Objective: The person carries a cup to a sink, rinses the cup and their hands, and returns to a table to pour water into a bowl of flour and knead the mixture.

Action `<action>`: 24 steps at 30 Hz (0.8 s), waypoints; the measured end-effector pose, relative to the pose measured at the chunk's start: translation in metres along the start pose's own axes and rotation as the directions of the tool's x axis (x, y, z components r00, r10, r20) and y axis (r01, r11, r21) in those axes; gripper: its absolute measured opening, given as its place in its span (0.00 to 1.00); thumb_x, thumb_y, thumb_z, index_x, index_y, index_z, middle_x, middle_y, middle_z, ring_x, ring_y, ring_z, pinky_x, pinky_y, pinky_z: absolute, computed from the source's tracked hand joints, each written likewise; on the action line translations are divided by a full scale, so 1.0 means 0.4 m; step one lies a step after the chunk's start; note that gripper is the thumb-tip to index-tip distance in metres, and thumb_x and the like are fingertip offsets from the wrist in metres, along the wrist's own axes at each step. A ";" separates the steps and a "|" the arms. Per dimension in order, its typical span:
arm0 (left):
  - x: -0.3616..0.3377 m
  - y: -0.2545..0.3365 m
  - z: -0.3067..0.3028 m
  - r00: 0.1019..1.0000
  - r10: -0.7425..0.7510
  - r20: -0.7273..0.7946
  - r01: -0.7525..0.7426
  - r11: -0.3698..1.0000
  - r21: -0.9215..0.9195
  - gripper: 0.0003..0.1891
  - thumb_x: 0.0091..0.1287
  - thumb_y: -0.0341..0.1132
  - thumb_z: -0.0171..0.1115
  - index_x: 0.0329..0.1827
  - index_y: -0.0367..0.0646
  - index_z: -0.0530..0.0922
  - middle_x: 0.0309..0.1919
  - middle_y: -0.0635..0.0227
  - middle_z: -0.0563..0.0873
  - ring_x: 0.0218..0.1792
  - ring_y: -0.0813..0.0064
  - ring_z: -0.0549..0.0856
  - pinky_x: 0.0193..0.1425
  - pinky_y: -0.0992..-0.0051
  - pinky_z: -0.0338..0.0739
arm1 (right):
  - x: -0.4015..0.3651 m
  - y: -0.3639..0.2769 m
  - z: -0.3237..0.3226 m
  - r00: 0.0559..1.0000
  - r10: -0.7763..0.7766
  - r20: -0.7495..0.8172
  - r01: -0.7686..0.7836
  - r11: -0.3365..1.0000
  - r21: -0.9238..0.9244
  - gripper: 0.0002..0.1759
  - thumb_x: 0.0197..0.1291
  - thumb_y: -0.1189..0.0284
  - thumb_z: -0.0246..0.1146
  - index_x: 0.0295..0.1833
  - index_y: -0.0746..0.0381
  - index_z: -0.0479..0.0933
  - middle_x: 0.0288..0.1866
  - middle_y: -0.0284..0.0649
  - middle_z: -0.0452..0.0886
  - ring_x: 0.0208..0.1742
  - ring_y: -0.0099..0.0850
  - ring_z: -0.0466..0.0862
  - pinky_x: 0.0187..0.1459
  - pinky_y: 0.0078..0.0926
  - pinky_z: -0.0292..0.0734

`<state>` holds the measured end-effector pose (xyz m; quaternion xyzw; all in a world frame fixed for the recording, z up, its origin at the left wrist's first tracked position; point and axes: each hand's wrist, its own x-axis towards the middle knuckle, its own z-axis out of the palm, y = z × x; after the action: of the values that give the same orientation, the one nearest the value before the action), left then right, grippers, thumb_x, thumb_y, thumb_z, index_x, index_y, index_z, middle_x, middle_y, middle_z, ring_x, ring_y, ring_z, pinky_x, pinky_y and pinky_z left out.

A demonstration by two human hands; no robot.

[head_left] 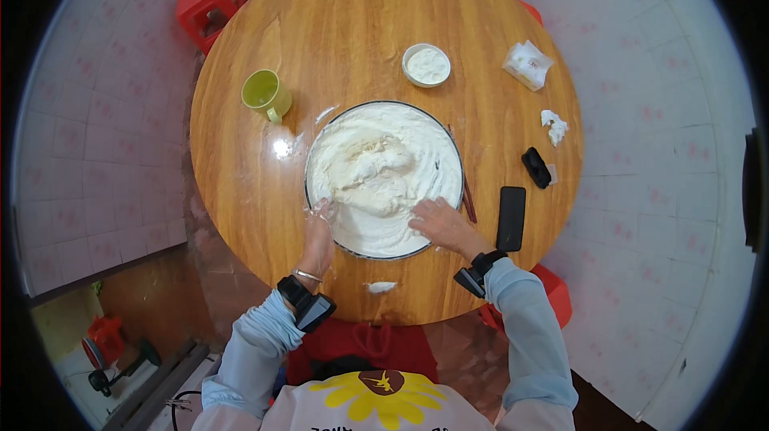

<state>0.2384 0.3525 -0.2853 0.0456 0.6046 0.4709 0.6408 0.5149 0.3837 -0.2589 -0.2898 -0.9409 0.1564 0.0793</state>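
Observation:
A large round tray [462, 191] with a dark rim sits on the table, filled with white flour [420, 130]. In its middle lies a lumpy, cream-coloured mound of dough [376, 175], partly coated in flour. My left hand [318, 232] is at the tray's lower left edge, seen nearly edge-on, its floury fingertips apart and touching the rim or the flour beside it. Over the lower right edge reaches my right hand [442, 224], fingers stretched onto the flour near the dough. Neither hand visibly grips anything.
On the wooden table [352, 38] stand a yellow-green mug [264, 92] and a white bowl of flour [427, 66]. To the right lie a tissue pack [527, 65], crumpled tissue [553, 127], a black case [536, 167], a phone [511, 219] and dark red sticks [469, 200]. Red stools [207, 6] surround it.

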 end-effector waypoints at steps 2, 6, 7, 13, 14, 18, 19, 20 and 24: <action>0.005 -0.016 0.004 0.998 0.030 -0.049 -0.029 0.999 0.019 0.16 0.74 0.38 0.46 0.59 0.39 0.69 0.50 0.67 0.79 0.49 0.74 0.78 0.56 0.74 0.71 | 0.012 0.011 -0.024 0.985 0.171 -0.020 -0.169 0.981 0.096 0.13 0.53 0.72 0.61 0.45 0.59 0.76 0.49 0.43 0.76 0.54 0.41 0.74 0.51 0.37 0.69; 0.000 -0.029 -0.013 1.000 0.016 -0.001 -0.015 0.993 0.118 0.15 0.73 0.37 0.48 0.57 0.40 0.71 0.49 0.68 0.80 0.48 0.75 0.78 0.55 0.74 0.72 | 0.058 0.050 -0.036 0.885 0.424 -0.194 -0.428 0.903 0.023 0.18 0.57 0.71 0.59 0.53 0.65 0.72 0.56 0.54 0.72 0.61 0.49 0.70 0.61 0.40 0.66; -0.022 -0.020 -0.004 0.998 -0.042 0.047 0.037 0.995 0.096 0.14 0.73 0.36 0.49 0.56 0.40 0.72 0.48 0.68 0.80 0.48 0.75 0.78 0.53 0.75 0.72 | 0.050 0.053 -0.027 0.883 0.429 -0.193 -0.432 0.902 0.026 0.18 0.57 0.71 0.59 0.53 0.65 0.72 0.56 0.54 0.72 0.61 0.49 0.70 0.61 0.40 0.66; -0.076 -0.120 0.052 0.983 -0.106 0.152 0.079 0.981 0.176 0.13 0.70 0.33 0.52 0.55 0.39 0.73 0.47 0.68 0.80 0.49 0.77 0.76 0.56 0.77 0.69 | 0.003 0.002 0.023 0.816 0.558 -0.148 -0.573 0.814 -0.090 0.22 0.56 0.73 0.58 0.56 0.69 0.68 0.55 0.57 0.70 0.56 0.51 0.71 0.57 0.38 0.68; -0.081 -0.132 0.066 0.982 -0.115 0.148 0.087 0.980 0.180 0.14 0.69 0.31 0.51 0.55 0.37 0.72 0.49 0.67 0.79 0.50 0.76 0.74 0.58 0.78 0.66 | 0.014 -0.030 0.029 0.758 0.628 -0.177 -0.644 0.764 -0.047 0.21 0.55 0.73 0.59 0.55 0.68 0.69 0.53 0.56 0.70 0.54 0.50 0.71 0.56 0.39 0.68; -0.074 -0.190 0.106 0.985 -0.124 0.119 0.109 0.986 0.129 0.14 0.69 0.29 0.50 0.57 0.37 0.72 0.49 0.67 0.78 0.51 0.76 0.74 0.59 0.78 0.66 | 0.060 -0.131 0.079 0.569 0.788 -0.235 -0.789 0.604 0.115 0.19 0.55 0.74 0.59 0.52 0.68 0.69 0.47 0.54 0.70 0.51 0.51 0.70 0.52 0.43 0.68; -0.089 -0.181 0.120 0.986 -0.115 0.119 0.105 0.990 0.091 0.15 0.69 0.28 0.49 0.57 0.37 0.71 0.50 0.67 0.78 0.51 0.76 0.74 0.59 0.78 0.67 | 0.071 -0.154 0.089 0.501 0.835 -0.225 -0.823 0.541 0.173 0.18 0.56 0.75 0.58 0.52 0.68 0.68 0.46 0.54 0.70 0.50 0.52 0.70 0.51 0.44 0.68; -0.097 -0.179 0.127 0.987 -0.106 0.117 0.100 0.993 0.055 0.15 0.69 0.27 0.48 0.58 0.37 0.71 0.50 0.67 0.78 0.51 0.75 0.74 0.59 0.77 0.67 | 0.082 -0.168 0.109 0.484 0.839 -0.248 -0.818 0.535 0.212 0.17 0.57 0.75 0.58 0.52 0.69 0.68 0.45 0.54 0.69 0.49 0.52 0.70 0.50 0.45 0.67; -0.097 -0.192 0.133 0.984 -0.119 0.130 0.115 0.993 0.041 0.16 0.69 0.28 0.47 0.59 0.38 0.70 0.50 0.66 0.78 0.50 0.75 0.75 0.57 0.77 0.69 | 0.111 -0.220 0.124 0.446 0.858 -0.253 -0.762 0.513 0.395 0.13 0.59 0.75 0.55 0.48 0.70 0.70 0.42 0.55 0.72 0.46 0.54 0.72 0.49 0.45 0.67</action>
<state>0.3307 0.3116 -0.2910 0.0519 0.5702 0.4182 0.7052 0.4210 0.3278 -0.2729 -0.7211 -0.6193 0.2137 0.2257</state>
